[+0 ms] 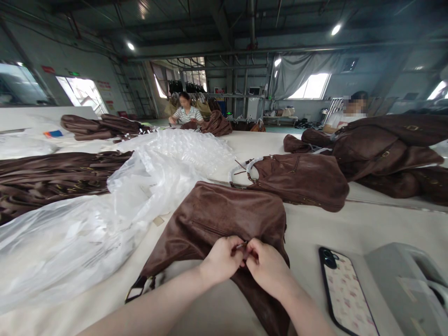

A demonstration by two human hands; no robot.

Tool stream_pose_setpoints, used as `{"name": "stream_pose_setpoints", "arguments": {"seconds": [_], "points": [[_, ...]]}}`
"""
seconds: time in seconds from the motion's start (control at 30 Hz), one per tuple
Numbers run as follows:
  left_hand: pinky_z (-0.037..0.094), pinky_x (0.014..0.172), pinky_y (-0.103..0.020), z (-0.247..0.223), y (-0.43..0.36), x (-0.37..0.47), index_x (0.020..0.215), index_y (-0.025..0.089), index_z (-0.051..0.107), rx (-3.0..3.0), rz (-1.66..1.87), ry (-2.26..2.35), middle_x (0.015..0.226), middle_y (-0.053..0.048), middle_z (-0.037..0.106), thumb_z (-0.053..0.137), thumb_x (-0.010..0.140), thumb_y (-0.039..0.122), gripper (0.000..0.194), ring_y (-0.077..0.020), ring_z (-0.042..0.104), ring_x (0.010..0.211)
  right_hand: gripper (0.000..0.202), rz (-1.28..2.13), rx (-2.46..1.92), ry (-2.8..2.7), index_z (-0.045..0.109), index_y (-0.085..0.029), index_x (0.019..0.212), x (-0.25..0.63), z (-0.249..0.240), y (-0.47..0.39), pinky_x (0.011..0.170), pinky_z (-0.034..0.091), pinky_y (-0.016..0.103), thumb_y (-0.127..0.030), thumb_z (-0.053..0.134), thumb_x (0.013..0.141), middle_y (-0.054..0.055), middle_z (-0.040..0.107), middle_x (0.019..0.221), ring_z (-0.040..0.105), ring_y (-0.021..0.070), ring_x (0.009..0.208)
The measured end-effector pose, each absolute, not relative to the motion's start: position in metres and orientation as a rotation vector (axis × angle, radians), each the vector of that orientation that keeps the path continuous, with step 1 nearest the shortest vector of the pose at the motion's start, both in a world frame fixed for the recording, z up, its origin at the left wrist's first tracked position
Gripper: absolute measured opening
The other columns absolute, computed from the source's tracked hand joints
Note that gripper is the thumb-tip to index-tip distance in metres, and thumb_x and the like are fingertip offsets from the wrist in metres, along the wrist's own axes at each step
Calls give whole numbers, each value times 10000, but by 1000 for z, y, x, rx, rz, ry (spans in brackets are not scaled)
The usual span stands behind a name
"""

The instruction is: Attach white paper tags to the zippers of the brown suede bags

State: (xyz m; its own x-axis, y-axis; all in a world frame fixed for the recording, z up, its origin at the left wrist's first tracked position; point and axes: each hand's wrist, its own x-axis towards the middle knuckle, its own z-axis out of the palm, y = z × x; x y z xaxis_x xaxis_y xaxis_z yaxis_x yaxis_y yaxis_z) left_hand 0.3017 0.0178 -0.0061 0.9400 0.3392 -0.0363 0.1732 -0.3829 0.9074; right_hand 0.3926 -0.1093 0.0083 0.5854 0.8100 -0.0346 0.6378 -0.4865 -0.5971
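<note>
A brown leather bag point(210, 210) lies flat on the pale table in front of me, its strap ends reaching toward me. Over its near right part, my left hand point(226, 256) and my right hand point(264, 263) meet with fingertips pinched together. Something small sits between the fingers, perhaps a zipper pull, but the fingers cover most of it. A metal buckle point(135, 293) shows at the bag's lower left corner. Just beyond lies a second brown bag point(301, 179) with white-wrapped handles.
Clear plastic bags point(94, 233) spread along the left, beside stacked brown straps point(52, 177). More brown bags point(378, 144) pile up at the right. A phone point(350, 289) and a grey tape dispenser point(402, 280) lie near my right arm. Two people sit across the table.
</note>
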Motion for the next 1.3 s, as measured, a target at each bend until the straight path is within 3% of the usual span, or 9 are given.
{"name": "stream_pose_setpoints", "arguments": {"seconds": [0.2, 0.47, 0.73, 0.83, 1.0, 1.3], "points": [[456, 496, -201, -11, 16, 307, 714, 175, 556, 1902, 196, 470, 579, 12, 594, 468, 841, 382, 259, -128, 608, 528, 134, 422, -2284, -1125, 562, -205, 767, 394, 11, -110, 626, 345, 241, -112, 465, 760, 27, 682, 758, 613, 153, 717], [484, 479, -201, -16, 19, 311, 723, 146, 605, 1747, 224, 536, 585, 0, 613, 544, 791, 295, 175, -109, 585, 492, 218, 744, -2297, -637, 512, -197, 742, 418, -1, -110, 409, 384, 204, -180, 319, 844, 19, 641, 586, 582, 119, 429], [488, 457, -197, -7, 32, 306, 739, 142, 590, 1775, 135, 566, 567, 9, 609, 570, 786, 290, 157, -109, 594, 476, 194, 785, -2205, -554, 503, -194, 719, 421, -5, -110, 351, 389, 186, -153, 335, 806, -5, 608, 529, 564, 111, 384], [494, 468, -197, -8, 31, 305, 740, 140, 596, 1823, 156, 561, 618, -15, 639, 550, 807, 351, 226, -115, 615, 508, 183, 769, -2181, -552, 520, -193, 724, 415, 0, -109, 353, 390, 179, -150, 358, 799, -19, 602, 531, 562, 103, 388], [510, 450, -226, -4, 27, 307, 657, 145, 545, 1794, 167, 609, 527, -16, 596, 457, 849, 457, 377, -129, 600, 460, 199, 918, -2014, -540, 536, -182, 740, 400, 8, -104, 329, 373, 161, -133, 355, 809, -39, 573, 491, 548, 91, 366], [521, 495, -226, 1, 32, 303, 787, 121, 646, 1780, 47, 609, 626, -15, 637, 529, 801, 324, 234, -114, 598, 508, 220, 1158, -1883, -480, 553, -142, 859, 396, -2, -100, 288, 326, 159, -197, 340, 868, -24, 588, 478, 516, 92, 321]]}}
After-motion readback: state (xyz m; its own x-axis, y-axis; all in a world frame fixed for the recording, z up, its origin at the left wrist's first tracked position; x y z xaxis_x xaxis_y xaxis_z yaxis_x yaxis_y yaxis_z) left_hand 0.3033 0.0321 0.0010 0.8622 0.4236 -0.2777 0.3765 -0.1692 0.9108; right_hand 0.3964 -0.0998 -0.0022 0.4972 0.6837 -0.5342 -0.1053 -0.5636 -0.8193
